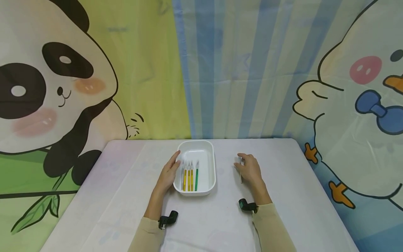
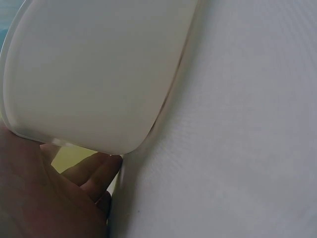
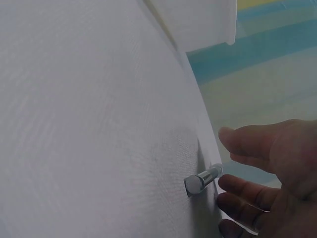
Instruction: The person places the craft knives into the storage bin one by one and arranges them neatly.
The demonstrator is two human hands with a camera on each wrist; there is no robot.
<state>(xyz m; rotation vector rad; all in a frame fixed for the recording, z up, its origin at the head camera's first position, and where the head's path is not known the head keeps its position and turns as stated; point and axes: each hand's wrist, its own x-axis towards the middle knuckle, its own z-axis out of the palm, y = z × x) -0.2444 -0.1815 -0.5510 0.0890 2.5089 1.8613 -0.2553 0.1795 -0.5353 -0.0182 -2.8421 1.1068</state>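
Note:
A white rectangular tray [image 1: 206, 175] lies on the table in the head view. My left hand [image 1: 167, 175] holds its left side, the thumb at the rim and the fingers against the outer wall. In the tray lie several slim pen-like tools [image 1: 189, 180] with yellow barrels and pale tips, a green one [image 1: 196, 178] and a silvery one at the left. To the right of the tray, my right hand [image 1: 251, 169] is over a thin silvery rod [image 3: 202, 181] on the table. Its thumb and fingers stand apart on either side of the rod; contact is unclear.
A pale cloth covers the table [image 1: 126, 196], whose far edge meets patterned curtains [image 1: 226, 70]. A black camera is strapped to each wrist, one on the left [image 1: 168, 218] and one on the right [image 1: 247, 205].

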